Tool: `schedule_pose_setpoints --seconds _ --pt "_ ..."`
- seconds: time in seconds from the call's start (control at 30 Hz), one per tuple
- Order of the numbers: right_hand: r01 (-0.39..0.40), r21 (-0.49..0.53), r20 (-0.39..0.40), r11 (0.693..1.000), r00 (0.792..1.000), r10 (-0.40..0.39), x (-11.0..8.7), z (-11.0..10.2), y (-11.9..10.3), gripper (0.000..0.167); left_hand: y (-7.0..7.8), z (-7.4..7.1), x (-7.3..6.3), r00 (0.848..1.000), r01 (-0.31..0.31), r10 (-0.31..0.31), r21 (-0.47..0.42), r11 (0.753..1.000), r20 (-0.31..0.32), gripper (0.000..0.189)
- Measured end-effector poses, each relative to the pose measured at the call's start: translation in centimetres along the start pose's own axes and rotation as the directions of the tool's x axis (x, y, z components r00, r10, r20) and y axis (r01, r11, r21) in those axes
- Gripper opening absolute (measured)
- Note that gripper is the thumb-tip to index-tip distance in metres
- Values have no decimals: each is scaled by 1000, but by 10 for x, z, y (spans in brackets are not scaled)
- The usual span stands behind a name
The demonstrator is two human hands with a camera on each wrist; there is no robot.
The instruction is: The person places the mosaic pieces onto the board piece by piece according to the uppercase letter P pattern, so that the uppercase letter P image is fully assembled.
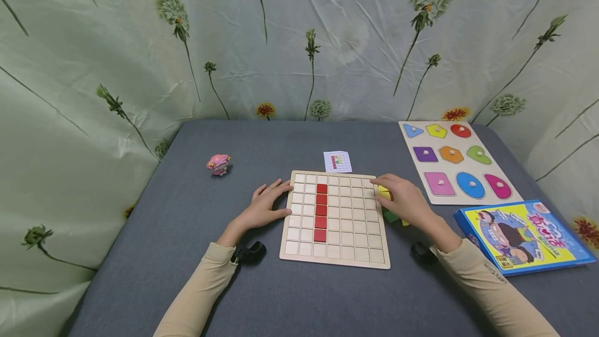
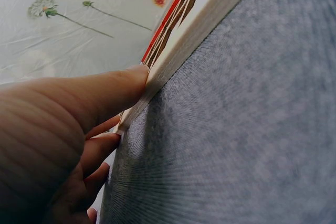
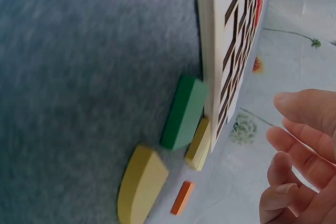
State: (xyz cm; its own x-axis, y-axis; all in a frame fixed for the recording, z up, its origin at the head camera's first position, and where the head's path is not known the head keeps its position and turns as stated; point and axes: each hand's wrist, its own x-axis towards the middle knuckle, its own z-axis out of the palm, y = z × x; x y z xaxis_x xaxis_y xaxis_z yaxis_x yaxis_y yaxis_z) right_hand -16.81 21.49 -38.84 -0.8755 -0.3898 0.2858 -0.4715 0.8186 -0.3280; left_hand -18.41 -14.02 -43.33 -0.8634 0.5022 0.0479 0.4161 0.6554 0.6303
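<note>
A wooden grid board [image 1: 334,262] lies on the grey table, with several red squares [image 1: 320,210] in one column left of its middle. My left hand [image 1: 263,208] touches the board's left edge with the thumb and fingertips. Over the right edge hovers my right hand [image 1: 403,199], its fingers loosely bent and nothing visible between them. In the right wrist view, a green block [image 3: 184,113], a large yellow block [image 3: 140,184], a smaller yellow block [image 3: 198,144] and an orange block [image 3: 182,198] lie beside the board. From the head view, the right hand partly hides these blocks.
A small card with a coloured grid pattern [image 1: 337,161] lies behind the board. At the back right is a knobbed shape puzzle [image 1: 439,163], with a blue and yellow box [image 1: 524,237] in front of it. A pink toy figure [image 1: 218,164] stands at the left.
</note>
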Motion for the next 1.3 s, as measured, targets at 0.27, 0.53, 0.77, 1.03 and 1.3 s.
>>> schedule_pose_setpoints --seconds 0.27,0.53,0.77,1.03,1.3 --pt "-52 -11 24 999 998 52 1 -3 14 35 1 0 1 1000 5 -5 -2 1000 4 61" --pt "-131 24 110 991 986 127 1 -8 26 36 0 0 1 1000 9 -9 0 1000 4 61" --pt "-164 17 166 986 973 159 2 -9 34 38 0 1 1 1000 8 -8 8 1000 4 61" --pt "-129 -31 163 991 978 132 5 -5 47 35 0 1 1 1000 15 -15 17 1000 4 62" --pt "-160 -49 176 986 970 167 5 -6 50 30 1 1 0 1000 14 -14 16 1000 3 61"
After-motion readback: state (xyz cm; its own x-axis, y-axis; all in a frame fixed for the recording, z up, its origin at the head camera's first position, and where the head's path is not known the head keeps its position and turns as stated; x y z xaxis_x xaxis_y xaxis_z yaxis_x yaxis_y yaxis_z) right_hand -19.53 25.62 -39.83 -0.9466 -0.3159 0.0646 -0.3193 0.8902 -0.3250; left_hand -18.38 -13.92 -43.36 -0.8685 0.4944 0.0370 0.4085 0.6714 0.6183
